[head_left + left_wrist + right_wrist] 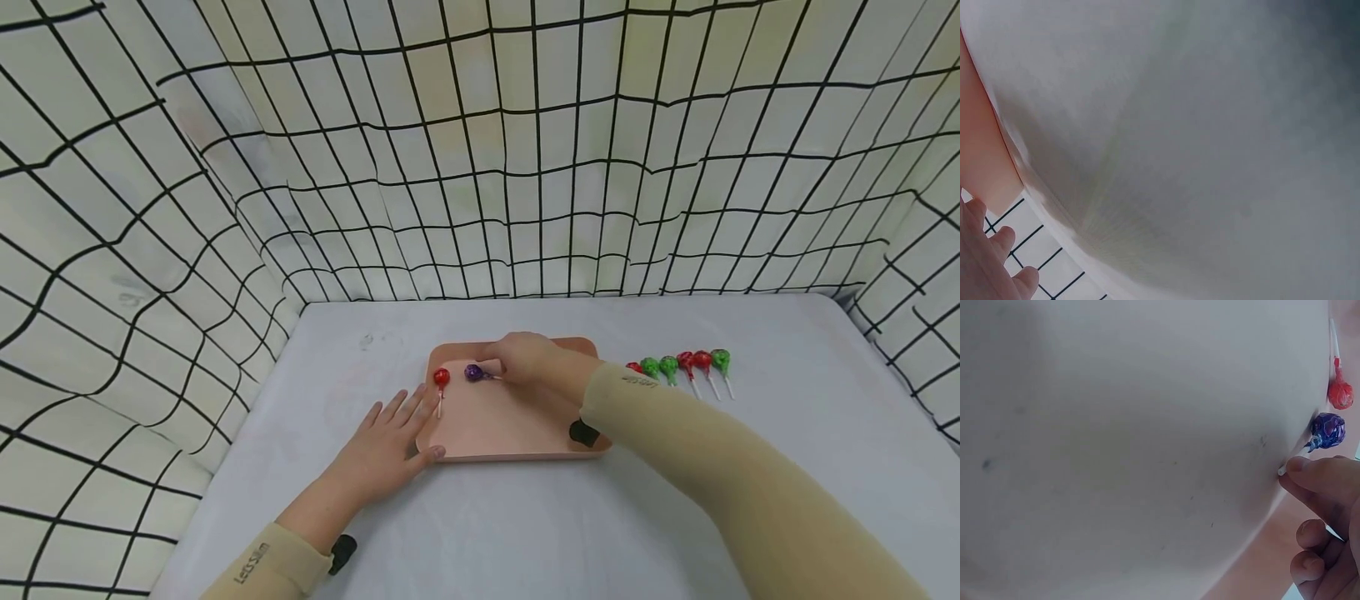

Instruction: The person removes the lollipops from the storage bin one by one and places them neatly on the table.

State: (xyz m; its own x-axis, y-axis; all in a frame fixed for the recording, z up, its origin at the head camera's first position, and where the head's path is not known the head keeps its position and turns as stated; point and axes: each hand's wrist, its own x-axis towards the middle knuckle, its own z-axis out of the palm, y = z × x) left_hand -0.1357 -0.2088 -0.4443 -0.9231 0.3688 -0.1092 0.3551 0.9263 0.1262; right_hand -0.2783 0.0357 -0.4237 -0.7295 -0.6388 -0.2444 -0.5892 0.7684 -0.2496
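Observation:
My right hand [521, 357] reaches over the pink tray [510, 437] and pinches the white stick of a purple lollipop [474, 372] between thumb and forefinger. In the right wrist view the purple lollipop [1327, 430] has its wrapped head pointing away from the fingertips, close to a red lollipop [1340, 394]. That red lollipop [442, 377] lies near the tray's left side with its stick toward me. My left hand [390, 446] rests with fingers spread at the tray's left edge, its thumb by the near left corner. Only part of the left hand [988, 262] shows in the left wrist view.
Right of the tray, several red and green lollipops [702, 360] lie in a row on the white table [750, 467], partly hidden by my right sleeve [675, 433]. A white wall with black netting [540, 150] stands behind and at both sides.

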